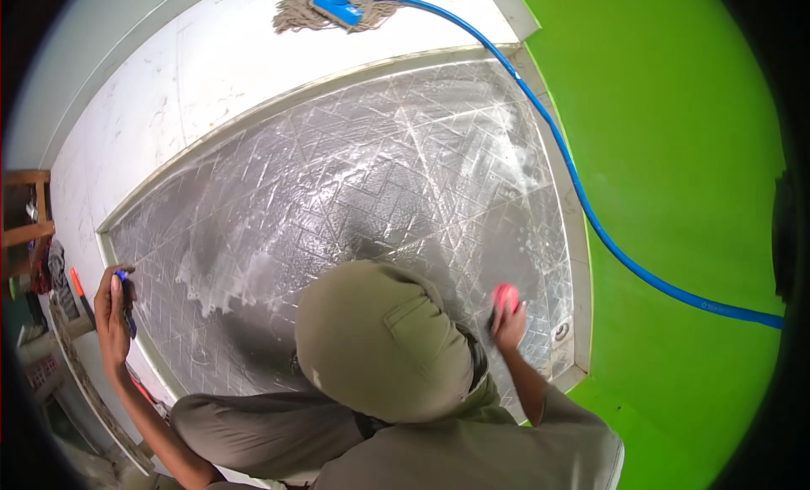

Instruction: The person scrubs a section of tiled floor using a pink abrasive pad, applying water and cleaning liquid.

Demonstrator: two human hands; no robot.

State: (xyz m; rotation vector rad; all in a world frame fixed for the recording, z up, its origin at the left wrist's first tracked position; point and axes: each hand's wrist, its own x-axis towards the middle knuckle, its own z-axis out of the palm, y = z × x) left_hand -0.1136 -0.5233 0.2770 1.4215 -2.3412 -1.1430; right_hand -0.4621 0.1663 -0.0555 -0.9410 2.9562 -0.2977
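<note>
My right hand [509,328] is closed around a pinkish-red scrub brush [505,297], low over the wet grey tile floor [337,186] near its right side. Dark bristles show in part beside the fingers. At the far left edge of the tiles, my left hand [112,314] curls around a small dark-blue object [129,314] with a brighter blue top; its kind is not clear. Whitish suds [211,283] lie on the tiles between my hands. My bent knee in olive trousers [380,342] hides the near middle of the floor.
A mop with a blue clamp [339,7] and grey strings lies on the white ledge at the back. Its long blue handle [582,178] runs along the green surface [666,135] at right. A round drain [561,330] sits near the right edge. Wooden shelving [27,234] stands at left.
</note>
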